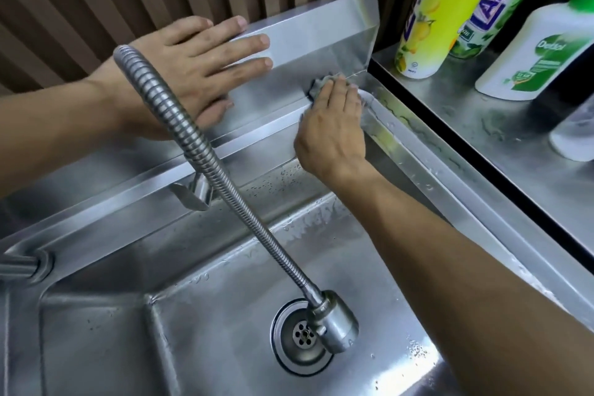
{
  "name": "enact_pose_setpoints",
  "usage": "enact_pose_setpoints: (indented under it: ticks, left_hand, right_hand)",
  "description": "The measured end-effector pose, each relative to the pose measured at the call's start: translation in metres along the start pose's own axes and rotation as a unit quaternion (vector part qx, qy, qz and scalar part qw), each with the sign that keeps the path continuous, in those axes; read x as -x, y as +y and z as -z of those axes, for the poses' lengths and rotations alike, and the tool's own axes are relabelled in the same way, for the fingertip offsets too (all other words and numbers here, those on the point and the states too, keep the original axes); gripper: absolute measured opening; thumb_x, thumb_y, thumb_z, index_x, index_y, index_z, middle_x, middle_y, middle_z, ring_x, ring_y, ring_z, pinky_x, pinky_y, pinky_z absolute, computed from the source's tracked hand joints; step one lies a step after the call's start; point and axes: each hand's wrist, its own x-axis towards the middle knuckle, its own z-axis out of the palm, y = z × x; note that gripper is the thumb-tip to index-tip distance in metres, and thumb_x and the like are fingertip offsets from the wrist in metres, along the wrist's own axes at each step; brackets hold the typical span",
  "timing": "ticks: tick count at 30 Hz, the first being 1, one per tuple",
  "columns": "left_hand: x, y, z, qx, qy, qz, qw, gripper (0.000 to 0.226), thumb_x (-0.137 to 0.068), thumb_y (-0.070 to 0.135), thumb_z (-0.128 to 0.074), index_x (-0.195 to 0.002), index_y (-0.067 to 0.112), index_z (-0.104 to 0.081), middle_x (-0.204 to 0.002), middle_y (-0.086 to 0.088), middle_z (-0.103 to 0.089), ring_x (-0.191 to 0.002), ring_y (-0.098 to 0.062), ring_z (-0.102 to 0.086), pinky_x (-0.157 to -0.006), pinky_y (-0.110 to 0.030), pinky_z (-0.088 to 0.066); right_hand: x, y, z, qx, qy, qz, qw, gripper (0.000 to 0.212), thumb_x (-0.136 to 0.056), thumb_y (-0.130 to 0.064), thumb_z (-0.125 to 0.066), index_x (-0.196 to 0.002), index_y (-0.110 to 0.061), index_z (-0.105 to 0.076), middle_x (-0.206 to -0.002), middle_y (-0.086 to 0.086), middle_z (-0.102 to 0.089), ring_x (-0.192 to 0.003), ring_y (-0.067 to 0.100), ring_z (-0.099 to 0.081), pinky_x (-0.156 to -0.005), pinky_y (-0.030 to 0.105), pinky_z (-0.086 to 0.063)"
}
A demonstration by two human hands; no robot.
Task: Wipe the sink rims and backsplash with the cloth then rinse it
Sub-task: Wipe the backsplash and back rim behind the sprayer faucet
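My right hand [332, 125] presses a grey cloth [318, 83] into the far right corner, where the steel backsplash [321, 32] meets the back rim [257, 135] of the sink. Most of the cloth is hidden under my fingers. My left hand [199, 64] lies flat on the backsplash with straight, spread fingers, its fingertips over the top edge. The right rim [450, 177] is wet and streaked.
A flexible steel faucet hose [205, 151] crosses in front of my left wrist, its spray head [334, 321] hanging over the drain [302, 336]. On the steel counter [475, 112] at right stand a yellow bottle [440, 10], a white Dettol bottle [540, 51] and other containers.
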Motion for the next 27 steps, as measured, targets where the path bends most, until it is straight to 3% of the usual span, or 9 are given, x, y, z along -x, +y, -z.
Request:
enact_pose_setpoints:
  ticks: [5, 10, 12, 16, 21, 23, 25, 27]
  left_hand:
    - [-0.029, -0.014, 0.004, -0.026, 0.012, -0.056, 0.998, 0.061, -0.103, 0.037, -0.035, -0.156, 0.006, -0.038, -0.156, -0.02, -0.041, -0.146, -0.042, -0.037, -0.112, -0.053, -0.032]
    - [-0.052, -0.014, 0.001, -0.004, -0.016, -0.08, 0.997, 0.071, -0.102, 0.043, -0.029, -0.163, 0.007, -0.024, -0.171, -0.018, -0.018, -0.158, -0.037, -0.017, -0.124, -0.052, -0.022]
    - [-0.052, -0.014, 0.0, 0.001, -0.023, -0.084, 0.996, 0.072, -0.102, 0.043, -0.028, -0.164, 0.008, -0.02, -0.172, -0.015, -0.013, -0.159, -0.035, -0.012, -0.125, -0.051, -0.019]
    - [-0.056, -0.016, -0.001, 0.011, -0.03, -0.096, 0.995, 0.073, -0.102, 0.044, -0.027, -0.164, 0.008, -0.018, -0.172, -0.015, -0.012, -0.16, -0.034, -0.01, -0.126, -0.051, -0.017]
    - [-0.057, -0.013, -0.002, 0.015, -0.021, -0.079, 0.997, 0.076, -0.102, 0.044, -0.026, -0.165, 0.005, -0.011, -0.173, -0.015, -0.009, -0.16, -0.033, -0.008, -0.127, -0.05, -0.018]
    - [-0.057, -0.013, -0.002, 0.014, -0.026, -0.078, 0.997, 0.078, -0.101, 0.046, -0.027, -0.165, 0.004, -0.009, -0.173, -0.016, -0.007, -0.16, -0.033, -0.006, -0.128, -0.05, -0.017]
    - [-0.057, -0.013, -0.001, 0.01, -0.031, -0.081, 0.996, 0.079, -0.101, 0.046, -0.028, -0.164, 0.004, -0.009, -0.173, -0.017, -0.007, -0.16, -0.033, -0.005, -0.129, -0.05, -0.016]
    - [-0.058, -0.012, 0.0, 0.006, -0.036, -0.083, 0.996, 0.08, -0.101, 0.047, -0.03, -0.164, 0.004, -0.008, -0.173, -0.017, -0.006, -0.16, -0.034, -0.005, -0.129, -0.05, -0.015]
  right_hand:
    - [-0.009, -0.001, 0.011, -0.04, -0.009, -0.063, 0.997, 0.077, -0.103, -0.029, -0.033, -0.158, 0.013, 0.001, -0.167, 0.033, 0.005, -0.156, 0.049, 0.004, -0.129, 0.052, -0.002]
    - [0.01, -0.017, 0.004, -0.079, 0.002, -0.008, 0.997, 0.075, -0.105, -0.029, -0.031, -0.158, 0.014, 0.0, -0.167, 0.034, 0.002, -0.156, 0.049, 0.001, -0.129, 0.053, -0.003]
    - [0.005, -0.02, 0.005, -0.092, 0.003, -0.032, 0.995, 0.078, -0.105, -0.034, -0.03, -0.157, 0.014, 0.003, -0.167, 0.034, 0.004, -0.156, 0.048, 0.003, -0.13, 0.052, -0.001]
    - [-0.011, -0.015, 0.007, -0.103, 0.008, -0.085, 0.991, 0.084, -0.102, -0.034, -0.036, -0.156, 0.015, 0.006, -0.166, 0.036, 0.008, -0.155, 0.05, 0.008, -0.129, 0.053, -0.001]
    - [0.011, -0.021, -0.003, -0.217, 0.057, -0.017, 0.974, 0.076, -0.101, -0.022, -0.046, -0.159, 0.01, -0.009, -0.167, 0.029, -0.009, -0.156, 0.045, -0.006, -0.129, 0.05, -0.005]
    - [0.013, -0.017, -0.007, -0.19, 0.073, 0.006, 0.979, 0.075, -0.103, -0.031, -0.049, -0.158, 0.009, -0.017, -0.164, 0.029, -0.02, -0.154, 0.044, -0.018, -0.129, 0.049, -0.012]
    - [0.013, -0.006, -0.005, -0.094, 0.069, 0.03, 0.993, 0.084, -0.104, -0.05, -0.046, -0.157, 0.009, -0.02, -0.161, 0.03, -0.028, -0.15, 0.042, -0.028, -0.126, 0.049, -0.022]
    - [0.013, 0.003, 0.002, -0.023, 0.024, 0.054, 0.998, 0.089, -0.105, -0.058, -0.035, -0.159, 0.009, -0.013, -0.165, 0.03, -0.021, -0.153, 0.041, -0.024, -0.127, 0.048, -0.021]
